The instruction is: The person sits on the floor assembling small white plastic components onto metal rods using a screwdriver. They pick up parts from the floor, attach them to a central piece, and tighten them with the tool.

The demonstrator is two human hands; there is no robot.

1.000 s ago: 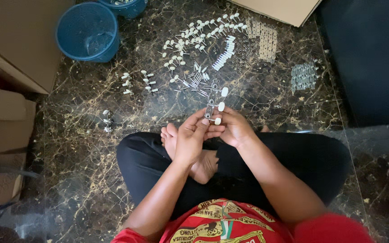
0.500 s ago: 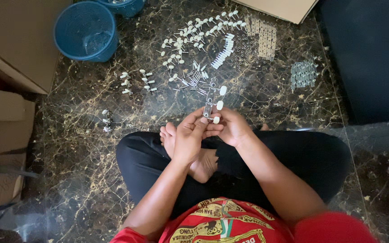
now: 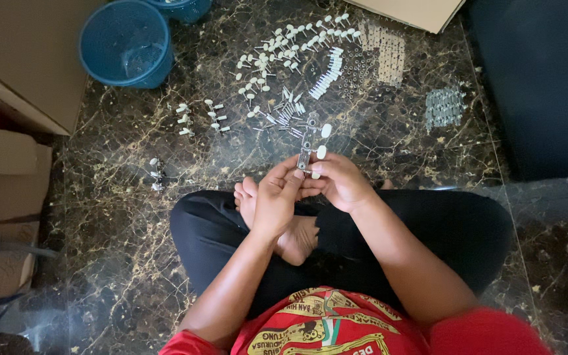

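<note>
Both hands [image 3: 310, 190] pinching metal strip [image 3: 307, 141], strip jutting forward

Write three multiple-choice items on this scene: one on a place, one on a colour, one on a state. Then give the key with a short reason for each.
1. Where does the round basket stand?
A. on the floor at upper left, beside the cardboard box
B. on the person's lap
C. on the dark panel at right

2. What colour is the basket?
A. red
B. blue
C. white

3. How is the metal strip with white knobs held?
A. it lies loose on the floor
B. in the left hand alone
C. between the left hand and the right hand, above the marble floor

Key:
1 A, it sits on the floor next to the box.
2 B, its mesh wall is plainly blue.
3 C, the fingers of both hands meet at the strip's lower end.
</note>
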